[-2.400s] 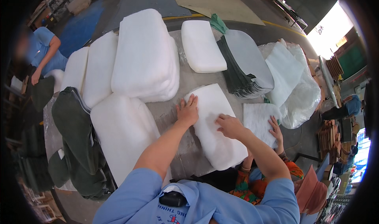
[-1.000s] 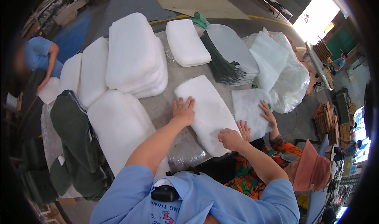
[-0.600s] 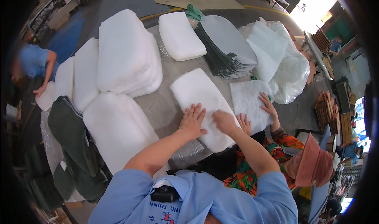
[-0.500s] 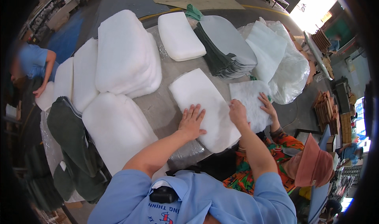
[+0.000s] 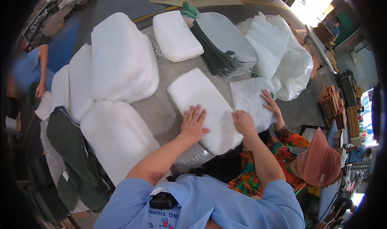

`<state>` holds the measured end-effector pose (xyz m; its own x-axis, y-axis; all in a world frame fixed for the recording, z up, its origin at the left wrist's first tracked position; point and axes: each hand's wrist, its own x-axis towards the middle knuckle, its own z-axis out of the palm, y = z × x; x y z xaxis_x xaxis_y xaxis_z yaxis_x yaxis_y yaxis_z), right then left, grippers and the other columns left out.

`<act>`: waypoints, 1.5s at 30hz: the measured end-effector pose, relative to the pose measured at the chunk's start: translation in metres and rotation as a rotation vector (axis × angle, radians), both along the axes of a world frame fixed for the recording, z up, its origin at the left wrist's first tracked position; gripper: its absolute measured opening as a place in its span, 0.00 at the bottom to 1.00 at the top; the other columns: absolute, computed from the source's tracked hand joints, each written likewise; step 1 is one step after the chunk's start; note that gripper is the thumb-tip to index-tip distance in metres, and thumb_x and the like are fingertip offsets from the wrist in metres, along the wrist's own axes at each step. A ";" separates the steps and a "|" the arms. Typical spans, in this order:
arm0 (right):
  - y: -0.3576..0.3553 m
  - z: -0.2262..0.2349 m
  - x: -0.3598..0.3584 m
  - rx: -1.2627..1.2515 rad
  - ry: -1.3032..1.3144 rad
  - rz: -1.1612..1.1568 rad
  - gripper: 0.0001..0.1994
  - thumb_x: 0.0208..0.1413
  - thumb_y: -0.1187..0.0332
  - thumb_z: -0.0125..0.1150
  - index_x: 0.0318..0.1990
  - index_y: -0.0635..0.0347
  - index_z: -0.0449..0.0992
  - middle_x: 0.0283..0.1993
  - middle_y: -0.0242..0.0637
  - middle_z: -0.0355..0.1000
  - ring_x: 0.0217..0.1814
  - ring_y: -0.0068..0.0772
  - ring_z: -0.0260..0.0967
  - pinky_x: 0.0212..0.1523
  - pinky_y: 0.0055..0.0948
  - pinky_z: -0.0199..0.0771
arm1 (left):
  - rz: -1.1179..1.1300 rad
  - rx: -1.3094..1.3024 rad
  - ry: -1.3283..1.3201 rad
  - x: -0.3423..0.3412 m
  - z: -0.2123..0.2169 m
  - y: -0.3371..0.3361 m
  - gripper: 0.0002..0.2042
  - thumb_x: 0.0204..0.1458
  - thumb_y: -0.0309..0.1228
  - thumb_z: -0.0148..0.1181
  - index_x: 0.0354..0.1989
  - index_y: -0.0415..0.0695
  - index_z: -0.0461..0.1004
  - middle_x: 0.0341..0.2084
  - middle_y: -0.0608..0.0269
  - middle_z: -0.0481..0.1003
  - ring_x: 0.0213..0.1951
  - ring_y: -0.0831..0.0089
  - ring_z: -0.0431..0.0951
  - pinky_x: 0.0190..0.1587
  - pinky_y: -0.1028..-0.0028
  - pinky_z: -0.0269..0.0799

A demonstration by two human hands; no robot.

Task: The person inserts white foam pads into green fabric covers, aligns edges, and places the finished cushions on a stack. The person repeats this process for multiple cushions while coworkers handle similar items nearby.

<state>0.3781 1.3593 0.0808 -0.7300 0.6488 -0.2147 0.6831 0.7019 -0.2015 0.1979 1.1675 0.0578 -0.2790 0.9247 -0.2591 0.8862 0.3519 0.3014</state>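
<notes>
A white padding piece (image 5: 204, 108) with rounded corners lies in front of me on the wrapped table. My left hand (image 5: 194, 124) rests flat on its left side, fingers spread. At its right edge my right hand (image 5: 243, 122) is closed in a fist, knuckles up; what its fingers pinch is hidden. Just right of that fist lies a thinner, fluffy white sheet (image 5: 252, 100), with a co-worker's hand (image 5: 272, 104) flat on its right side.
White pad stacks (image 5: 121, 59) crowd the left, beside dark green covers (image 5: 72, 144). Beyond my pad are another white pad stack (image 5: 177, 37), a grey-green sheet stack (image 5: 225, 39) and a clear plastic bag (image 5: 296, 71). A co-worker in a pink hat (image 5: 322, 158) is close at right; another person (image 5: 30, 71) stands far left.
The view has shifted slightly, moving the table's contents a little left in the picture. Both my hands keep their places on the pad. The person at far left has moved an arm.
</notes>
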 end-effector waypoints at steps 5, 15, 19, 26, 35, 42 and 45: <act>-0.073 -0.009 -0.001 -0.024 0.258 0.270 0.16 0.60 0.58 0.69 0.51 0.54 0.76 0.47 0.42 0.75 0.49 0.51 0.80 0.45 0.50 0.81 | 0.042 -0.048 0.031 -0.005 0.001 -0.002 0.47 0.65 0.60 0.55 0.85 0.50 0.43 0.84 0.50 0.36 0.84 0.46 0.33 0.82 0.45 0.28; -0.046 0.001 0.017 0.125 0.122 0.039 0.16 0.66 0.62 0.62 0.58 0.55 0.73 0.52 0.47 0.76 0.56 0.54 0.78 0.56 0.50 0.78 | 0.040 -0.071 0.015 -0.006 0.007 -0.001 0.47 0.66 0.60 0.55 0.85 0.51 0.42 0.85 0.52 0.34 0.84 0.47 0.31 0.82 0.47 0.28; -0.064 -0.009 0.026 -0.127 -0.002 0.171 0.19 0.64 0.60 0.66 0.58 0.55 0.73 0.51 0.49 0.76 0.54 0.57 0.79 0.55 0.50 0.79 | -0.007 -0.076 -0.003 0.002 0.015 0.005 0.47 0.65 0.60 0.56 0.85 0.51 0.43 0.85 0.52 0.35 0.84 0.47 0.31 0.82 0.47 0.27; 0.002 0.036 0.063 -0.034 0.516 -0.488 0.18 0.61 0.65 0.68 0.54 0.65 0.75 0.50 0.62 0.78 0.52 0.65 0.77 0.50 0.52 0.78 | -0.015 -0.092 -0.007 -0.016 0.016 -0.001 0.49 0.62 0.57 0.63 0.85 0.51 0.44 0.84 0.49 0.35 0.83 0.43 0.34 0.82 0.43 0.29; -0.125 -0.050 0.160 -0.812 0.559 -0.963 0.19 0.60 0.63 0.73 0.54 0.64 0.79 0.40 0.38 0.81 0.39 0.30 0.79 0.41 0.34 0.80 | -0.790 0.079 0.210 0.027 0.015 -0.011 0.48 0.54 0.39 0.70 0.84 0.60 0.49 0.84 0.55 0.42 0.83 0.42 0.39 0.79 0.33 0.34; -0.211 -0.063 0.212 -0.652 0.410 -1.125 0.34 0.63 0.34 0.59 0.54 0.59 0.82 0.49 0.54 0.82 0.56 0.59 0.79 0.57 0.48 0.76 | -0.881 0.353 0.317 0.021 -0.024 0.009 0.41 0.55 0.23 0.56 0.81 0.65 0.59 0.81 0.62 0.54 0.81 0.47 0.49 0.78 0.35 0.41; -0.268 -0.074 0.275 -0.487 0.379 -1.421 0.32 0.68 0.37 0.54 0.57 0.59 0.80 0.52 0.58 0.81 0.59 0.63 0.78 0.59 0.51 0.75 | -0.922 0.354 0.314 0.016 -0.021 0.018 0.42 0.51 0.21 0.59 0.79 0.63 0.64 0.79 0.62 0.59 0.80 0.49 0.54 0.77 0.36 0.46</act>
